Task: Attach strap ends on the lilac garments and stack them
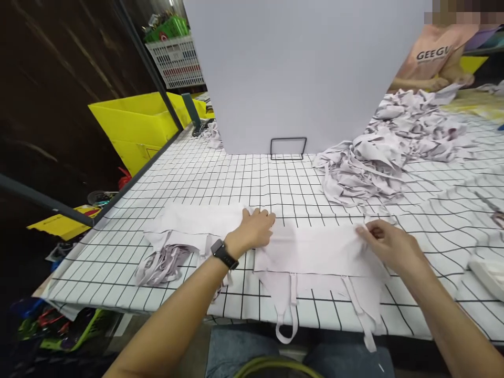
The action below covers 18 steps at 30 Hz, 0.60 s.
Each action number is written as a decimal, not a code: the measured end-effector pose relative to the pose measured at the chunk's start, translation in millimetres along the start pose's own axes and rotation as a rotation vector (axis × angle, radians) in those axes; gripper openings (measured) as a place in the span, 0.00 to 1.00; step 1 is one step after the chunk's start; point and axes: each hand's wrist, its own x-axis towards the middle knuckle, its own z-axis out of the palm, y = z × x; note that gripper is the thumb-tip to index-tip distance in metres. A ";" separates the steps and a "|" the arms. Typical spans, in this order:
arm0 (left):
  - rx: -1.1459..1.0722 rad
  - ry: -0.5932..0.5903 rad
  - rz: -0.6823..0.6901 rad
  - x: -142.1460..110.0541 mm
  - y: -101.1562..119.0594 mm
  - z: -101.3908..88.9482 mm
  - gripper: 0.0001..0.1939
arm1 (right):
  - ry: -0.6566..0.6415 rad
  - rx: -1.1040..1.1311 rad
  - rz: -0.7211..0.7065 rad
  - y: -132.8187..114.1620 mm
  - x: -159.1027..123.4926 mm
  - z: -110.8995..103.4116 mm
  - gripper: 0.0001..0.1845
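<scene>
A pale pink strappy top (315, 252) lies spread on the gridded cloth in front of me, its straps hanging toward the table's front edge. At its upper left corner, my left hand (256, 227), with a black watch on the wrist, has its fingers curled down on the fabric. My right hand (388, 241) pinches the upper right corner between thumb and fingers. To the left, more tops of the same kind (197, 218) lie in a flat stack, partly behind my left forearm, with their straps bunched (163, 265) at the lower left.
A large white board (299, 73) stands across the back of the table. Heaped pale garments (362, 168) lie at right, near scissors (492, 210). A yellow bin (137, 126) and a white crate (177, 63) are at left. Another person (433, 58) works at the far right.
</scene>
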 end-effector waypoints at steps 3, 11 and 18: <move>-0.080 -0.023 0.012 5.4 -6.1 -2.8 0.03 | -0.019 0.202 0.014 7.1 -9.5 -8.9 0.20; -0.451 0.165 0.033 -20.2 -11.0 -14.7 0.03 | 0.091 0.494 -0.030 -7.5 -39.9 -44.3 0.22; -1.221 0.518 -0.022 -63.2 5.5 -42.1 0.08 | 0.419 0.604 -0.159 -43.8 -75.2 -91.3 0.25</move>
